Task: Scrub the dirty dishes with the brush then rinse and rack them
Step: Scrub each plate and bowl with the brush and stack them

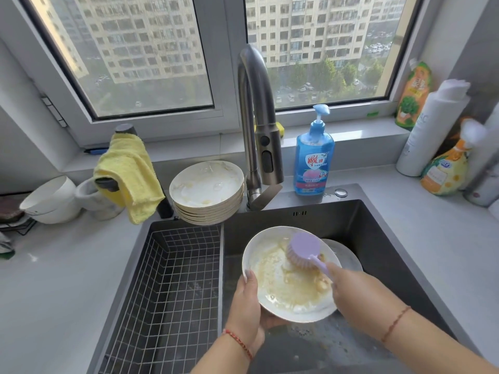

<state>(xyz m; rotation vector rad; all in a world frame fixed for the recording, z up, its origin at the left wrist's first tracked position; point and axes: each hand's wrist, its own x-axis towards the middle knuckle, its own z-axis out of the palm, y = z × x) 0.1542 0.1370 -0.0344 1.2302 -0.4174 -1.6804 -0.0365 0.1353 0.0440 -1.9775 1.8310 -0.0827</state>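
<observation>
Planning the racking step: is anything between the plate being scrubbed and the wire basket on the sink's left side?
Nothing visible. The plate, held by the left hand, sits just right of the wire basket; only the low sink divider lies between them.

My left hand (247, 306): fingers hidden under plate (290, 273); only thumb on rim visible. My right hand (351, 287): grip on brush (305, 251) handle mostly concealed by hand's back. Second plate (345, 256) in sink (378, 225) largely covered. Stack of plates (208, 193): lower ones show edges only. Rack (16, 225) at left cut by frame edge. Bottles (442, 168) at right blurred, labels unreadable.
</observation>
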